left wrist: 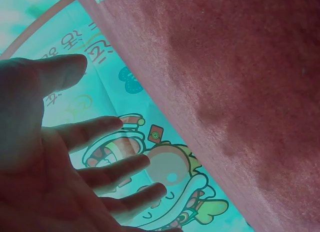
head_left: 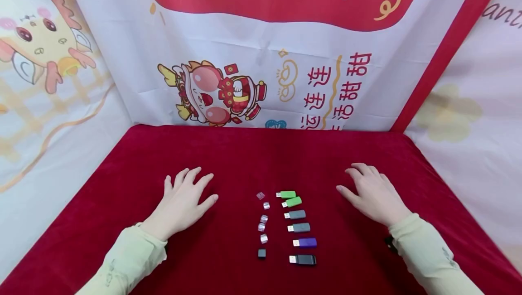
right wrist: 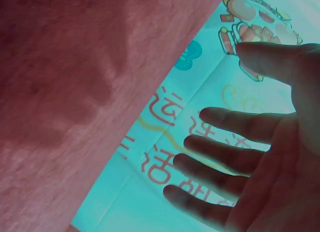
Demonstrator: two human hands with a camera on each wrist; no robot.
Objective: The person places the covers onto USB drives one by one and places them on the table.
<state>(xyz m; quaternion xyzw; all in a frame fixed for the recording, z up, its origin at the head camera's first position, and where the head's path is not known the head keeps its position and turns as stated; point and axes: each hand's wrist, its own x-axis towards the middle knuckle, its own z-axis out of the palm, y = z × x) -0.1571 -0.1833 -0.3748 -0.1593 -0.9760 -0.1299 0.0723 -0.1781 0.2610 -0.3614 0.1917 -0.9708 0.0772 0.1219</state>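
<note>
My left hand (head_left: 182,205) is held over the left part of the red cloth, fingers spread, holding nothing. On the other side my right hand (head_left: 373,194) hovers with relaxed fingers and grips nothing. Between them lies a column of USB sticks with bare plugs pointing left: a light green one (head_left: 287,194), another green one (head_left: 292,202), two grey ones (head_left: 295,215), a purple one (head_left: 306,242) and a black one (head_left: 303,259). Left of these is a column of several small clear caps (head_left: 263,239), with a black cap (head_left: 261,253) nearest me. Both wrist views show spread fingers and no object.
Red velvety cloth (head_left: 228,159) covers the table. Behind it hangs a white and red banner (head_left: 277,36) with a cartoon figure and lettering. Printed cloths (head_left: 45,100) hang at the left and right sides.
</note>
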